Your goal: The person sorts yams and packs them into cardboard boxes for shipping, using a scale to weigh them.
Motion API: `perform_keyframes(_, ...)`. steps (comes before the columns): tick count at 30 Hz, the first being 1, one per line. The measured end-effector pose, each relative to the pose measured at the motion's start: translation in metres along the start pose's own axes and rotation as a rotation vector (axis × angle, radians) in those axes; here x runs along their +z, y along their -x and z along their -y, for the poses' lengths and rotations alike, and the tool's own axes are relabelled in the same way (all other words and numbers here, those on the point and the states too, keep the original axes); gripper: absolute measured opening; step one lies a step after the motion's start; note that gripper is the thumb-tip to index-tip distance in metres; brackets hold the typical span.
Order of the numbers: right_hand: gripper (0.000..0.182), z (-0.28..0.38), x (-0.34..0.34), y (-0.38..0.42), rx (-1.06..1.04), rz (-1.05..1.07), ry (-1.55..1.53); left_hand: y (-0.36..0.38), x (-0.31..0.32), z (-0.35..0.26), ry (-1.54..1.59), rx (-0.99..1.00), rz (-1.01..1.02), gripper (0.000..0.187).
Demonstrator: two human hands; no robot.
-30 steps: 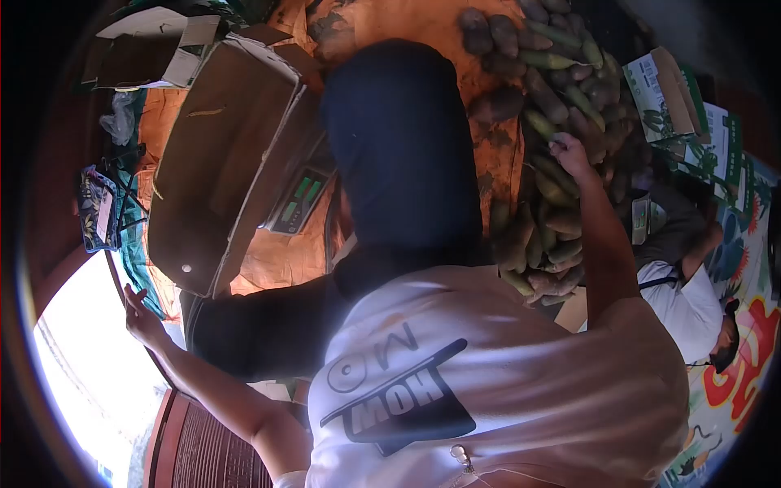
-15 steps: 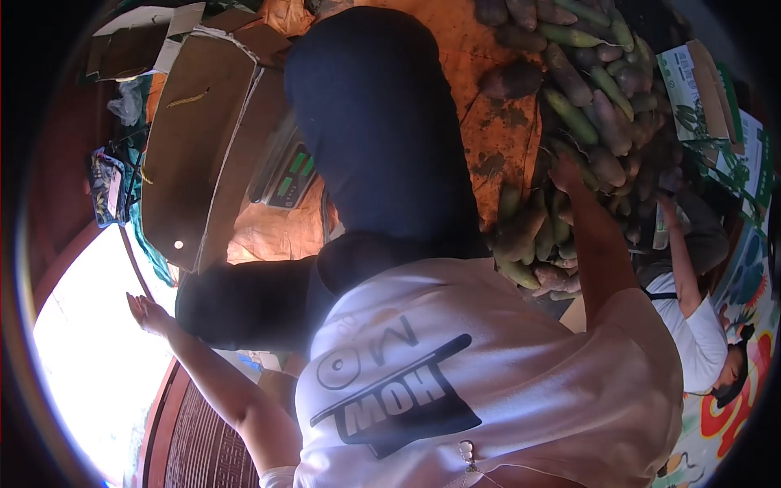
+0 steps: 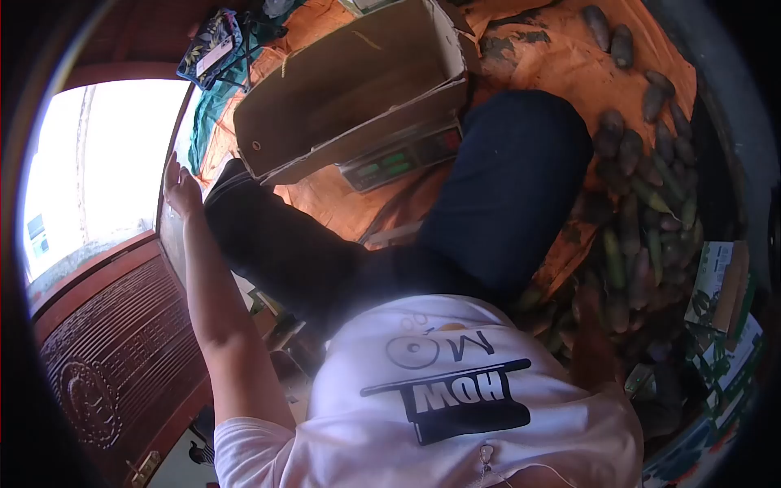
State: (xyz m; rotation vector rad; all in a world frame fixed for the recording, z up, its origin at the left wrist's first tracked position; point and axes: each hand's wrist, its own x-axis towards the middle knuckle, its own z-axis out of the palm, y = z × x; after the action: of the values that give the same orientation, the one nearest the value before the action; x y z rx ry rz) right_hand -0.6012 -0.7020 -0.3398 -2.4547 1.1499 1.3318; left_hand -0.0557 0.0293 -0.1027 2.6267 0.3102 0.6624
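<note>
My left hand (image 3: 183, 189) is raised at the left, beside the bright doorway, open with its fingers stretched up and nothing in it. My right hand (image 3: 591, 299) reaches down in shadow to the pile of long vegetables (image 3: 643, 272), some green and some brownish purple. Its fingers are dark and blend into the pile, so I cannot tell whether they grip one. Ahead of my knees a cardboard box (image 3: 342, 89) stands tilted in this view, over a digital scale (image 3: 396, 165) with lit green displays.
An orange sheet (image 3: 553, 41) covers the floor, with several loose vegetables at its far right. Printed cartons (image 3: 716, 285) stand at the right edge. A dark patterned pouch (image 3: 213, 50) lies at the upper left. A carved red-brown wooden panel (image 3: 122, 366) stands at the lower left.
The view has swung, shifting the box and scale rightward and the pile lower right. My left hand stays raised near the doorway; my right hand remains at the pile. The other person is no longer visible.
</note>
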Motion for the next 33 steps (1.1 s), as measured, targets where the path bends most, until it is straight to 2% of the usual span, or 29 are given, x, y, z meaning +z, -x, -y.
perform_keyframes(2,0.033,0.010,-0.013,0.010,0.013,0.019,0.005,0.001,-0.001,-0.007,-0.032,-0.053,-0.001,0.038)
perform_keyframes(5,0.034,-0.001,-0.002,0.008,-0.102,-0.106,-0.012,0.005,0.001,-0.019,0.038,-0.058,0.007,0.039)
perform_keyframes(8,0.033,-0.001,-0.019,0.016,-0.008,-0.194,-0.320,0.005,0.003,-0.030,0.000,0.090,0.014,0.039)
perform_keyframes(9,0.031,-0.017,-0.012,0.005,-0.110,-0.215,-0.457,0.004,0.005,-0.030,-0.005,0.133,0.014,0.039)
perform_keyframes(10,0.030,-0.043,-0.001,-0.021,-0.214,-0.235,-0.592,0.005,0.008,-0.035,0.116,0.112,0.026,0.038)
perform_keyframes(11,0.029,-0.056,0.001,-0.037,-0.319,-0.253,-0.724,0.004,0.010,-0.040,0.077,0.129,0.029,0.038)
perform_keyframes(13,0.027,-0.031,-0.051,-0.013,-0.306,-0.197,-0.924,0.002,0.011,-0.047,-0.002,0.158,0.038,0.037)
perform_keyframes(14,0.026,-0.015,-0.085,0.000,-0.299,-0.165,-1.021,0.001,0.013,-0.053,0.064,0.156,0.051,0.036)
perform_keyframes(17,0.024,0.011,-0.148,-0.004,-0.295,-0.361,-1.180,-0.007,0.016,-0.077,0.142,0.148,0.119,0.032)
perform_keyframes(19,0.024,0.032,-0.212,0.009,-0.390,-0.417,-1.158,-0.019,0.035,-0.069,0.306,0.163,0.181,0.030)
perform_keyframes(21,0.024,0.057,-0.309,0.033,-0.462,-0.599,-1.040,-0.028,0.037,-0.101,0.404,0.176,0.410,0.027)
perform_keyframes(25,0.021,0.149,-0.440,0.141,-1.084,-0.695,-0.974,-0.038,0.056,-0.126,0.478,0.246,0.695,0.031)
perform_keyframes(27,0.021,0.194,-0.482,0.191,-1.257,-0.714,-0.911,-0.039,0.072,-0.122,0.402,0.311,0.790,0.031)
perform_keyframes(29,0.022,0.239,-0.514,0.225,-1.473,-0.635,-0.803,-0.037,0.076,-0.128,0.296,0.404,0.864,0.031)
perform_keyframes(30,0.022,0.269,-0.523,0.240,-1.565,-0.559,-0.756,-0.036,0.067,-0.135,0.361,0.371,0.968,0.030)
perform_keyframes(33,0.023,0.376,-0.524,0.267,-1.769,-0.296,-0.573,-0.033,0.065,-0.127,0.362,0.410,0.937,0.031)
